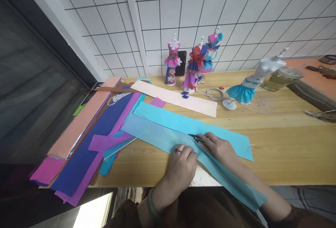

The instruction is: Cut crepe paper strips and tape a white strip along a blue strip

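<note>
Blue paper strip, dark tool at its edge

Muted-blue strip [154, 131] — long, thin, left part flat and slanting across the worktop [152, 165], right part lifted, bent and hanging past the front edge. Bright turquoise strip [178, 118] just behind — long, flat, same slant, near edge meeting the muted one. Dark pointed tool [193, 136]: tip aimed left at the muted strip's far edge, rear covered, exact type unclear.
</note>
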{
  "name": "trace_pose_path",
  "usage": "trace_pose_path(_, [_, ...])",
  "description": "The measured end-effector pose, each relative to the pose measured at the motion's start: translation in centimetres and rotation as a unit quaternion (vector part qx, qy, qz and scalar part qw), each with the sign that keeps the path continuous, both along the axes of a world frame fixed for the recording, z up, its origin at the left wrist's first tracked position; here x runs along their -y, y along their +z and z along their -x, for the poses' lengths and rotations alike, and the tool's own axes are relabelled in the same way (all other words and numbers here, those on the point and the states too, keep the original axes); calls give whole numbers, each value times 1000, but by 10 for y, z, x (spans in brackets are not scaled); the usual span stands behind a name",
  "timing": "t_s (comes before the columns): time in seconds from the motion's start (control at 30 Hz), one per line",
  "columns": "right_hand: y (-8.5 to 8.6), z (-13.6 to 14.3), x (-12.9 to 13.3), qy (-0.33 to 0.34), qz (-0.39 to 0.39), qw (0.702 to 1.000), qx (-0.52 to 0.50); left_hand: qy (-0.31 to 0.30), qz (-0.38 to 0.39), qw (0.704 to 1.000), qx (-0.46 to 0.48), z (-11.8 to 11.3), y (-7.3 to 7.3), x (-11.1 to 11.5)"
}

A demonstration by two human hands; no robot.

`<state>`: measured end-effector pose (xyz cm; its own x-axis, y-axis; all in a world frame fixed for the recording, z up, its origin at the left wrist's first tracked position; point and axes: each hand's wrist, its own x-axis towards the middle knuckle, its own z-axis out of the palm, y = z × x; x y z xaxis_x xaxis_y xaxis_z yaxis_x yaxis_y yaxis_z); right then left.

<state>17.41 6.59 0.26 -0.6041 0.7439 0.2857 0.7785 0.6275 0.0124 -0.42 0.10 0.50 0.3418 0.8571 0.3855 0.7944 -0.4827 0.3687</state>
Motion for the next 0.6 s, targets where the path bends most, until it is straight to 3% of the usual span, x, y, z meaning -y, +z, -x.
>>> trace_pose_path(0.3, [1, 0, 0, 6, 11, 1000, -15, -2, 0, 1000, -4, 0, 2, 1])
trace_pose_path(0.6, [20, -44, 2, 7, 135, 991, -18, -74, 10, 997, -16, 1, 5, 2])
